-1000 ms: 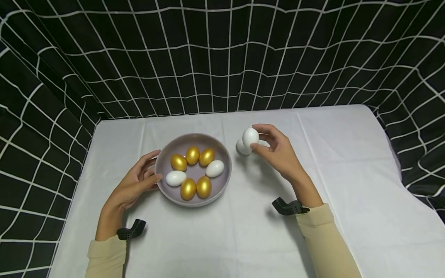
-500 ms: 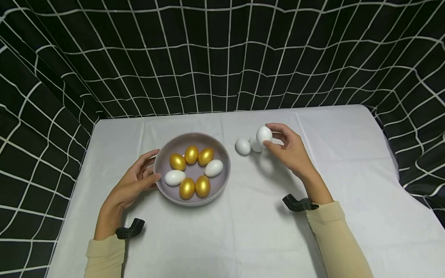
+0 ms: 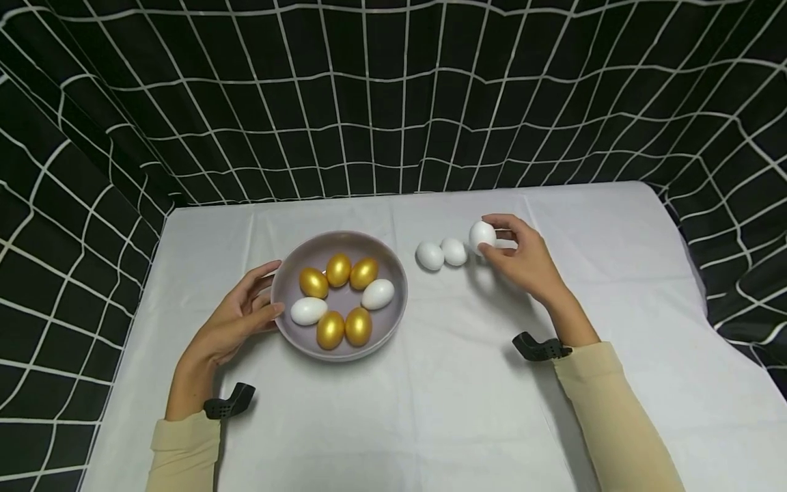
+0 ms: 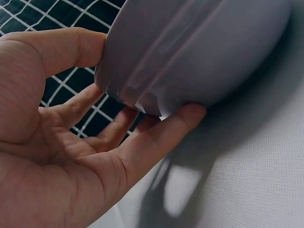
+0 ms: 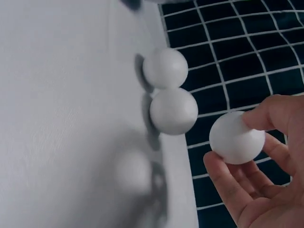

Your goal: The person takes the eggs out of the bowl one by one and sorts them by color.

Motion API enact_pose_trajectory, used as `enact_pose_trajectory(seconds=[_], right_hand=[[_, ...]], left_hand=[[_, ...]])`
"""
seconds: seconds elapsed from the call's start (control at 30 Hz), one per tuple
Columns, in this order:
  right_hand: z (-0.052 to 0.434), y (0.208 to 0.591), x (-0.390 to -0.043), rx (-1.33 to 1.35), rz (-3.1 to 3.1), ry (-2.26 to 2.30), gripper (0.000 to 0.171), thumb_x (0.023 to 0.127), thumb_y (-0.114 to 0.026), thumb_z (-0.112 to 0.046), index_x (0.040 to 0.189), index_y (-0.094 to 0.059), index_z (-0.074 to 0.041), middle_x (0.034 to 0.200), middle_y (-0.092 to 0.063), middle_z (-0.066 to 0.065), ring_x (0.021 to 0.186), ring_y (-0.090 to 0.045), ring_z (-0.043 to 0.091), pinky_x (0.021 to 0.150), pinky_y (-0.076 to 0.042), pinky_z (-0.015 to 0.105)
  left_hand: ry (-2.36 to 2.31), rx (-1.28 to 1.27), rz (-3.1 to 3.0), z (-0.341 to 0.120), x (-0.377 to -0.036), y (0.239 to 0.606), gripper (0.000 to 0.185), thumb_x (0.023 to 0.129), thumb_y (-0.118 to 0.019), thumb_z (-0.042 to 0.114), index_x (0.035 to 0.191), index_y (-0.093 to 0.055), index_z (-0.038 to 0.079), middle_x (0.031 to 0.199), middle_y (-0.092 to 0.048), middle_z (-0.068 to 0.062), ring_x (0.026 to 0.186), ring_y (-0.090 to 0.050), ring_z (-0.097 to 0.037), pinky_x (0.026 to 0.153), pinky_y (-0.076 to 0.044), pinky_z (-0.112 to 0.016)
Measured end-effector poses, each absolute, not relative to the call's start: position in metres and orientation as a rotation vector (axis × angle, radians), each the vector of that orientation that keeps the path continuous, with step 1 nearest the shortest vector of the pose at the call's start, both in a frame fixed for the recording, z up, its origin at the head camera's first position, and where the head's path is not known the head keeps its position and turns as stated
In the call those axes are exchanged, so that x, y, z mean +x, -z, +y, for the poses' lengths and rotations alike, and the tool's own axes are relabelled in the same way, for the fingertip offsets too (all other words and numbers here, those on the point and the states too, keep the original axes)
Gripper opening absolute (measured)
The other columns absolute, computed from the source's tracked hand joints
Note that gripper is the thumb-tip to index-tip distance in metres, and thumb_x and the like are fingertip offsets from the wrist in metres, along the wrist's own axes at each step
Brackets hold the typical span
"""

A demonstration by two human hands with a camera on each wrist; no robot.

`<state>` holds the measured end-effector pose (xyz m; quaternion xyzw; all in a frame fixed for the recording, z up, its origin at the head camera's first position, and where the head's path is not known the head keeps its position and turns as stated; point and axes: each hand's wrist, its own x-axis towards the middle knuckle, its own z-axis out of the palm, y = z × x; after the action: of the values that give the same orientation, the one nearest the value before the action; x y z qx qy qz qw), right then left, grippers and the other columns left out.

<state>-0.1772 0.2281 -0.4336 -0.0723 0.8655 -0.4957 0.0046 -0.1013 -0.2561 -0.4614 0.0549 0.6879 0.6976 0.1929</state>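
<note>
A mauve bowl (image 3: pixel 344 359) stands left of the middle in the head view. Inside it lie several gold eggs (image 3: pixel 330 331) and two white eggs, one at the left (image 3: pixel 309 311) and one at the right (image 3: pixel 378 294). My left hand (image 3: pixel 236 318) holds the bowl's left side, thumb at the rim and fingers along the outer wall (image 4: pixel 190 61). Between the thumb and fingertips of my right hand (image 3: pixel 522 260) is a white egg (image 5: pixel 237 137), raised above the cloth. Just left of it, two more white eggs (image 3: pixel 430 255) (image 3: pixel 454 251) lie side by side on the table.
A white cloth (image 3: pixel 467 403) with crease lines covers the table. Its far edge runs along a black curtain with a white grid (image 3: pixel 393 102), which also closes off both sides. Each wrist carries a black camera mount (image 3: pixel 541 347).
My right hand has carried its white egg to the right, uncovering the two white eggs on the cloth. The left hand stays at the bowl.
</note>
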Motion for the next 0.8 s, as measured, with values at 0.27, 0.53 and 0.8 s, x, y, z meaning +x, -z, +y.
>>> enact_pose_trajectory(seconds=[0.27, 0.53, 0.8], right_hand=[[0.229, 0.443, -0.188, -0.257, 2.855, 1.327, 0.047, 0.095, -0.072, -0.003, 0.140, -0.058, 0.003, 0.138, -0.060, 0.026, 0.123, -0.067, 0.044, 0.092, -0.062, 0.026], [0.229, 0.444, -0.194, -0.305, 2.919, 1.124, 0.046, 0.094, -0.070, -0.006, 0.138, -0.058, 0.003, 0.135, -0.060, 0.028, 0.123, -0.066, 0.047, 0.102, -0.055, 0.056], [0.226, 0.447, -0.198, -0.325, 2.907, 1.015, 0.048, 0.094, -0.071, -0.009, 0.139, -0.059, 0.004, 0.137, -0.060, 0.029, 0.122, -0.063, 0.045, 0.102, -0.051, 0.057]], left_hand=[[-1.941, 0.154, 1.950, -0.257, -0.101, 0.461, 0.079, 0.101, -0.066, 0.002, 0.167, -0.025, 0.016, 0.161, -0.038, -0.019, 0.126, -0.065, -0.009, 0.092, -0.063, -0.034], [-1.951, 0.147, 1.942, -0.257, -0.100, 0.463, 0.078, 0.101, -0.066, 0.002, 0.167, -0.025, 0.016, 0.162, -0.038, -0.019, 0.126, -0.065, -0.009, 0.091, -0.064, -0.034], [-1.952, 0.139, 1.934, -0.258, -0.102, 0.462, 0.078, 0.101, -0.066, 0.002, 0.166, -0.026, 0.017, 0.161, -0.039, -0.018, 0.126, -0.065, -0.010, 0.092, -0.063, -0.034]])
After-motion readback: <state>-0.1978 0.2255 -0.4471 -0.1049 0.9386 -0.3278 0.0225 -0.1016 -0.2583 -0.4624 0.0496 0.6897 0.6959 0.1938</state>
